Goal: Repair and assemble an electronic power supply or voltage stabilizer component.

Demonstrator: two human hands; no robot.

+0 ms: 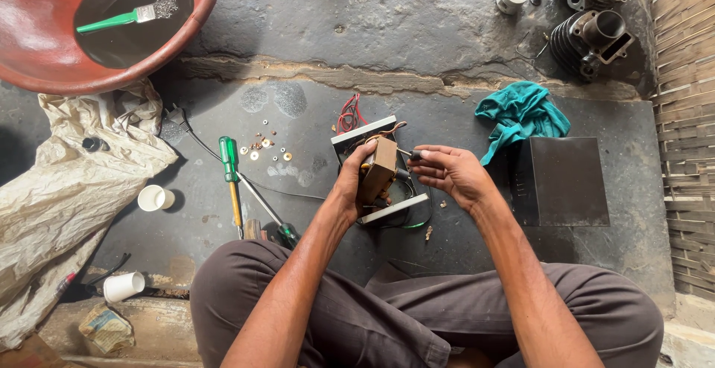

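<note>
Boxy brown transformer (pixel 380 168) in left hand (pixel 350 185), taped windings

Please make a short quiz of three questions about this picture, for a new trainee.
1. True or false: the left hand holds a brown block-shaped part.
2. Which colour is the cloth on the floor? A red, B teal, C yellow.
3. Fill in: the brush with the green handle lies in the red ____.

Key: 1 true; 2 B; 3 basin. The right hand pinches a small dark piece beside that part.
</note>
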